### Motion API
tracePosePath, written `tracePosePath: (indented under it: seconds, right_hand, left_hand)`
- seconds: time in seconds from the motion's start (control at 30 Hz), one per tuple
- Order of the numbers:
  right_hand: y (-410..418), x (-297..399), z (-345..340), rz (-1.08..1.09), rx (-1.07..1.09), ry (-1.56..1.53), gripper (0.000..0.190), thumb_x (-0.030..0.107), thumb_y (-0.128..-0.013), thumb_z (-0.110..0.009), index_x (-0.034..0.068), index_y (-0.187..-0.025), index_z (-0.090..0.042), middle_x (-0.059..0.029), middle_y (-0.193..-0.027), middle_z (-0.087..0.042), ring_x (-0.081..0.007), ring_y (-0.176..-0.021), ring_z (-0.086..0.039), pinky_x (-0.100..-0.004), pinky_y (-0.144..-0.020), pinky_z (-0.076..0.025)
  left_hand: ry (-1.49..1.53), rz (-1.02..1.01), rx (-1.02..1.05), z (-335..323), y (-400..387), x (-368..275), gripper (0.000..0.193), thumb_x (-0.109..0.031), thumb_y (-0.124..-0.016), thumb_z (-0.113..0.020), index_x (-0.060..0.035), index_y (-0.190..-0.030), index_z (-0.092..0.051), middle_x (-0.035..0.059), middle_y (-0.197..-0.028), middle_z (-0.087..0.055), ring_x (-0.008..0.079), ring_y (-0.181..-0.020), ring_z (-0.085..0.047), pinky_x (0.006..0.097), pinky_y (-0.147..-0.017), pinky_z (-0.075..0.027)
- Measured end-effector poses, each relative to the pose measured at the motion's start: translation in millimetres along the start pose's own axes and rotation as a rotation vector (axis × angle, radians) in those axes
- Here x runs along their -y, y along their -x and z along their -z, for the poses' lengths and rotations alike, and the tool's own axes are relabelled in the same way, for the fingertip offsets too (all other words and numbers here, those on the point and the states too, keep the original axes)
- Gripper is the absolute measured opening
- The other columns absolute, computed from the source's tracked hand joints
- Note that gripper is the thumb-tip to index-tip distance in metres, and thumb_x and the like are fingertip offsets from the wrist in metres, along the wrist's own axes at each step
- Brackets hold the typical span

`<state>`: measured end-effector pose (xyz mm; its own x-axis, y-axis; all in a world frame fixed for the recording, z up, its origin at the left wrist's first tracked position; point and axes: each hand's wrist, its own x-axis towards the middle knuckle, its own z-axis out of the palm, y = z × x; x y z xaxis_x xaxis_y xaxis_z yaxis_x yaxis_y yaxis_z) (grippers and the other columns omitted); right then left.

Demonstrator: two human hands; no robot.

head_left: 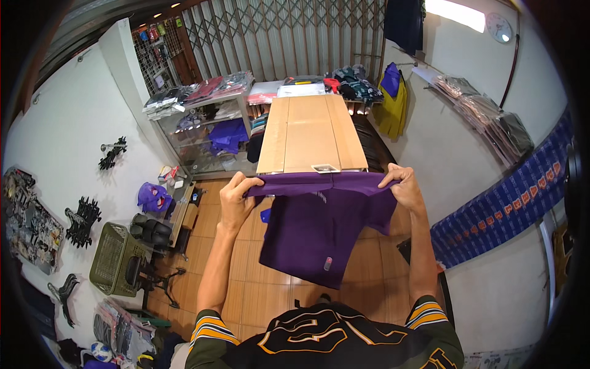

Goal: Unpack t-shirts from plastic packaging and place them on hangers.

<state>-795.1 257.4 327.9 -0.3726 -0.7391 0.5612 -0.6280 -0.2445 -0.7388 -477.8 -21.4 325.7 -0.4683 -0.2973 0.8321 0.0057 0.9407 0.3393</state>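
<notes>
A purple short-sleeved shirt [318, 226] hangs stretched between my two hands, in front of my body and above the tiled floor. My left hand [237, 198] pinches its top edge on the left side. On the right, my right hand [401, 184] grips the same edge between thumb and fingers. A small pinkish-grey tag or patch [327, 263] shows near the shirt's lower part. Just beyond the cloth lies a long cardboard sheet [309, 133] on a raised surface, with a small pale square item [326, 169] at its near end.
A glass display case [203, 133] with packed clothes stands back left. A green plastic basket [108, 258] and a wheeled chair base [166, 283] stand left on the floor. A blue lettered banner [502, 203] runs along the right wall. A folding metal gate [286, 41] closes the back.
</notes>
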Motion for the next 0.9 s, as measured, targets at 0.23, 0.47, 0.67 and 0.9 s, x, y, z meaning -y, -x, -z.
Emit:
tracePosePath:
  seconds: [0.23, 0.47, 0.67, 0.9]
  right_hand:
    - [47, 34, -43, -0.153, 0.046, -0.047, 0.039, -0.015, -0.063, -0.047, -0.005, -0.089, -0.074, -0.0086, -0.082, -0.065, -0.0161, -0.084, -0.06, -0.026, -0.077, -0.047]
    - [73, 65, -71, -0.337, 0.059, -0.285, 0.022, -0.004, -0.084, -0.064, -0.005, -0.105, -0.073, -0.0084, -0.093, -0.069, -0.0159, -0.085, -0.062, -0.0262, -0.081, -0.048]
    - [117, 36, -64, -0.336, 0.41, -0.089, 0.023, -0.012, -0.073, -0.064, -0.002, -0.089, -0.078, -0.0054, -0.07, -0.059, -0.0156, -0.068, -0.053, -0.0268, -0.066, -0.041]
    - [141, 18, -86, -0.369, 0.031, 0.231, 0.019, -0.001, -0.079, -0.068, -0.001, -0.097, -0.074, -0.0169, -0.086, -0.071, -0.0302, -0.082, -0.068, -0.0381, -0.076, -0.051]
  left_hand:
    - [0.082, 0.32, 0.046, 36, 40, -20, 0.012, 0.005, -0.08, -0.066, -0.0023, -0.089, -0.066, 0.0133, -0.071, -0.061, 0.0211, -0.06, -0.059, 0.0308, -0.058, -0.046]
    - [0.082, 0.204, 0.096, 66, 77, -25, 0.023, 0.004, -0.082, -0.063, -0.0008, -0.104, -0.068, 0.0142, -0.078, -0.067, 0.0294, -0.066, -0.064, 0.0363, -0.062, -0.05]
    - [-0.109, 0.122, 0.217, 73, 150, -23, 0.028, 0.002, -0.081, -0.066, -0.0073, -0.107, -0.066, 0.015, -0.088, -0.065, 0.0384, -0.078, -0.064, 0.0413, -0.067, -0.052]
    - [0.034, 0.437, 0.387, 54, 150, -13, 0.013, -0.01, -0.09, -0.063, -0.0008, -0.095, -0.071, 0.021, -0.092, -0.069, 0.0414, -0.088, -0.066, 0.0434, -0.077, -0.052]
